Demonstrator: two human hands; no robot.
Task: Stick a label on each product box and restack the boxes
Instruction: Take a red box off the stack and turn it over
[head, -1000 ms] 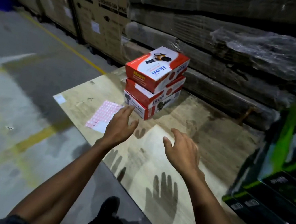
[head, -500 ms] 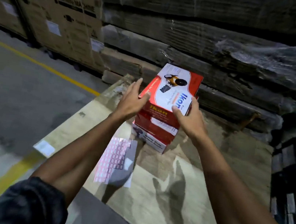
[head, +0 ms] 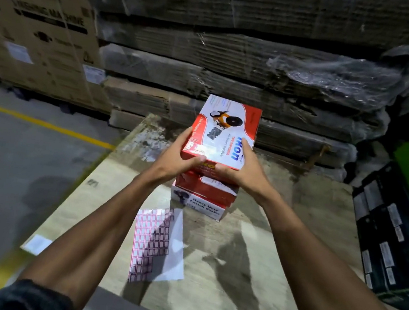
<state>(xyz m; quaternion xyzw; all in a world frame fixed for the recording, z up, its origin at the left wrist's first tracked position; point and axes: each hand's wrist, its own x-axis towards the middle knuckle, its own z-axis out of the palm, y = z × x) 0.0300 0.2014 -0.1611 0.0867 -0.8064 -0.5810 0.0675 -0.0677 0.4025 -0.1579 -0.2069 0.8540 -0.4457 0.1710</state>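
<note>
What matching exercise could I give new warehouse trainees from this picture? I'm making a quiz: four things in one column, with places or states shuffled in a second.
Things:
1. top box
2. bottom box
3. label sheet
4. yellow line

Places or states:
A. painted on the grey floor
B. gripped by the left hand and right hand
C. lying flat on the wooden board, nearer than the stack
D. resting on the board, under the other boxes

Pairs: 1-B, 2-D, 3-C, 4-A
</note>
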